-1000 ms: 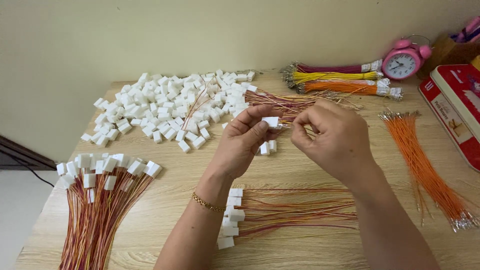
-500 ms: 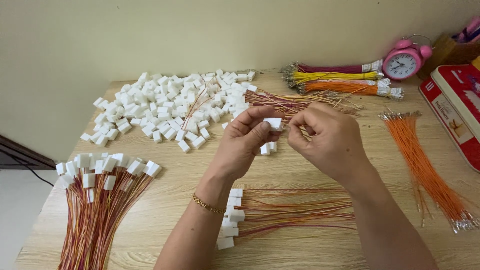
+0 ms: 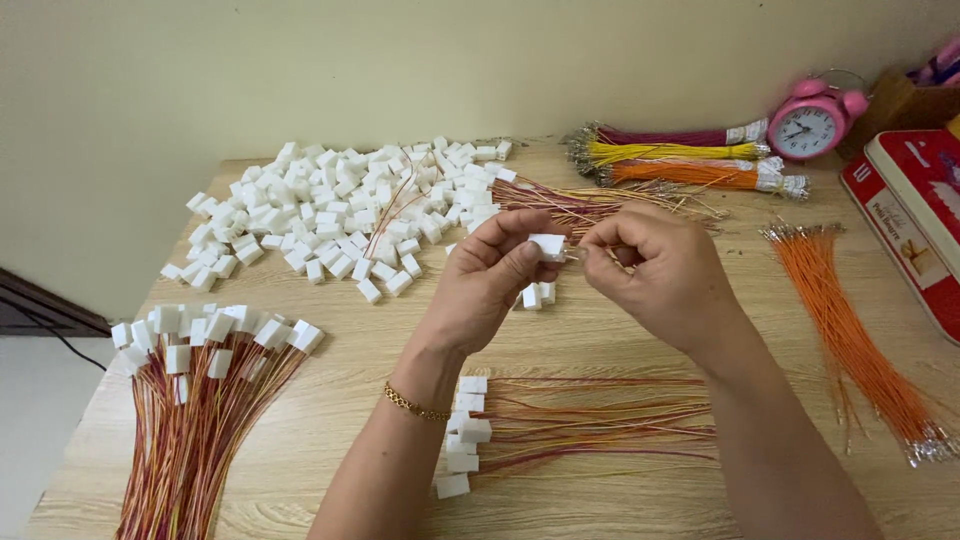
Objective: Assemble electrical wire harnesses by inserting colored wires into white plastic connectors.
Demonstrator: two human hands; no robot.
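Both hands (image 3: 580, 270) unmoved around connector (image 3: 548, 246)

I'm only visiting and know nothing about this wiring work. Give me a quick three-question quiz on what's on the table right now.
1. True or false: the left hand pinches a white plug.
2. Which is nearest the pink clock? A the heap of white plugs; B the tied wire bundles; C the finished wires with plugs.
3. What colour are the loose wires to the right of the right hand?

Key: 1 true; 2 B; 3 orange.
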